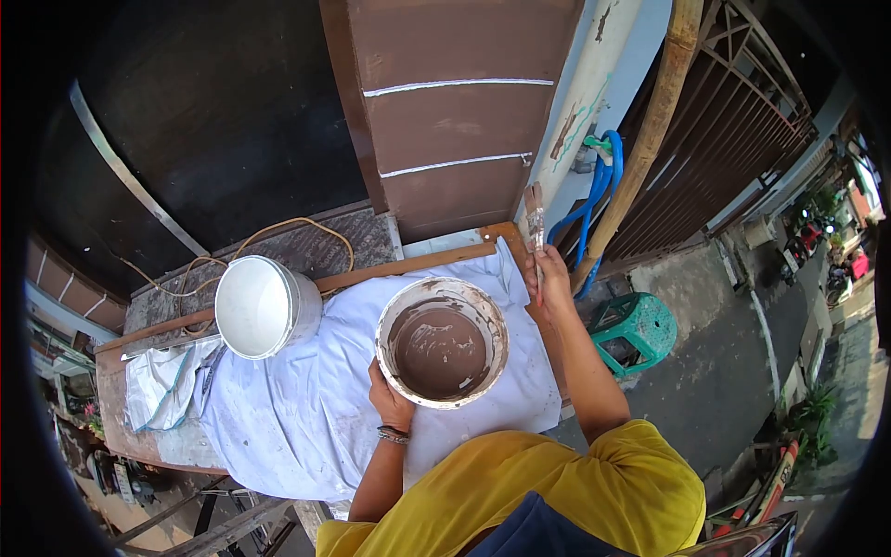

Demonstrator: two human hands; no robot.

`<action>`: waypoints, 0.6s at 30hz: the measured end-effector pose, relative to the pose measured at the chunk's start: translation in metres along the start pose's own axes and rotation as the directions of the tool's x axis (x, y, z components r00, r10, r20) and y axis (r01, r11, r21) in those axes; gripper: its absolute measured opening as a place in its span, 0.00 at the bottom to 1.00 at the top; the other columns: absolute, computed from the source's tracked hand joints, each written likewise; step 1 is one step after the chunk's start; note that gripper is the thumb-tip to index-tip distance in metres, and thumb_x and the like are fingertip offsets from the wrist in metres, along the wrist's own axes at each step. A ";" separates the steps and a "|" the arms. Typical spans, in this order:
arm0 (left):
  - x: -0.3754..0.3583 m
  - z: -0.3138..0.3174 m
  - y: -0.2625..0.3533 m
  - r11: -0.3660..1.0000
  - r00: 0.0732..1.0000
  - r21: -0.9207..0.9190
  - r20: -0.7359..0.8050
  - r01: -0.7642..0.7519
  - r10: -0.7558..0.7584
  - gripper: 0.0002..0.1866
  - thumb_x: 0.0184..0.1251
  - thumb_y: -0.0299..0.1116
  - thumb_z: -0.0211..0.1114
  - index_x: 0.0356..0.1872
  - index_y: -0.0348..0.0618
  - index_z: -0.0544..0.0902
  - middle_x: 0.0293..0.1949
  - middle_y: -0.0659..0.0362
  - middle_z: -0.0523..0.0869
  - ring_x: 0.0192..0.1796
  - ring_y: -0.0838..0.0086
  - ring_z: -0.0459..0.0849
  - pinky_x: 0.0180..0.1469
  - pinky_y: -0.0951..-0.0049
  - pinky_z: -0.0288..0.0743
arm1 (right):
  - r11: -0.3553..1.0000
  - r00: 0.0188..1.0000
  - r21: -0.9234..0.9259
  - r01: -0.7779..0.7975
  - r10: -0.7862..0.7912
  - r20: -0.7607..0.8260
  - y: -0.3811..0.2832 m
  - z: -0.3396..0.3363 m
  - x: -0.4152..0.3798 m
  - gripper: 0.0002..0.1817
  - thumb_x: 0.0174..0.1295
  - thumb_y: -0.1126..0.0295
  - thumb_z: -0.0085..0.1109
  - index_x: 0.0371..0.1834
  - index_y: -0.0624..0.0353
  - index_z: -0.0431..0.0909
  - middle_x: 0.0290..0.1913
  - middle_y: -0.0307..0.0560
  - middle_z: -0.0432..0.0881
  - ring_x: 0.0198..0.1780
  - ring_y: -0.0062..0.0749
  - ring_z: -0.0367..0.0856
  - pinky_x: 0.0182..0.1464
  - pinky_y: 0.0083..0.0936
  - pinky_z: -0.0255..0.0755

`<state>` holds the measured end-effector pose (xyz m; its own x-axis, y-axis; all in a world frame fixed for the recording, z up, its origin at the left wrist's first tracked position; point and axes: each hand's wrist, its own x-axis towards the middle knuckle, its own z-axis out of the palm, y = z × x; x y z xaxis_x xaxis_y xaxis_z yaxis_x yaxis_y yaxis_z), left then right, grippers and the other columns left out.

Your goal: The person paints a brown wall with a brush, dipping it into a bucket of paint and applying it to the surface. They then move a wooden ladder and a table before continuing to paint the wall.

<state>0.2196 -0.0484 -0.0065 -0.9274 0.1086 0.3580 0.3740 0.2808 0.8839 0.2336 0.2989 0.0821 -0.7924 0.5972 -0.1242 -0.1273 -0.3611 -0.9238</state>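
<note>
Left hand: we are curling our fingers around the near rim of the paint bucket, steadying it on the white cloth.
Right hand: we are clamping our fingers on the paintbrush, bristles rising above our fingertips, just beyond the bucket's far rim.
White bucket: standing well left of our fingers.
</note>
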 end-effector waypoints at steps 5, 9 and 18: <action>-0.003 0.000 -0.011 1.000 1.000 -0.008 -0.006 -0.014 0.014 0.23 0.79 0.38 0.55 0.66 0.34 0.73 0.47 0.45 0.91 0.47 0.57 0.92 0.48 0.64 0.84 | 0.992 0.994 0.072 0.105 -0.104 -0.016 0.001 0.038 0.050 0.13 0.78 0.68 0.49 0.60 0.59 0.70 0.38 0.39 0.75 0.26 0.18 0.71 0.25 0.20 0.64; 0.000 -0.001 0.002 1.000 1.000 -0.006 -0.005 0.009 -0.009 0.21 0.79 0.37 0.55 0.65 0.34 0.74 0.49 0.44 0.90 0.48 0.57 0.92 0.49 0.64 0.84 | 0.984 0.994 0.137 0.113 -0.114 0.000 0.011 0.057 0.064 0.13 0.78 0.67 0.50 0.60 0.58 0.70 0.40 0.39 0.75 0.28 0.19 0.71 0.28 0.20 0.66; -0.002 -0.002 -0.003 0.999 0.999 -0.016 0.009 0.033 -0.033 0.21 0.80 0.37 0.52 0.65 0.35 0.74 0.47 0.45 0.90 0.46 0.57 0.92 0.48 0.64 0.83 | 0.977 0.980 0.084 0.196 -0.192 -0.059 0.024 0.075 0.093 0.10 0.77 0.70 0.48 0.56 0.58 0.68 0.40 0.41 0.75 0.31 0.22 0.73 0.31 0.24 0.72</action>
<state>0.2208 -0.0512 -0.0094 -0.9393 0.1081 0.3255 0.3429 0.2686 0.9002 0.1125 0.2919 0.0753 -0.7168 0.6964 0.0339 -0.3300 -0.2960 -0.8964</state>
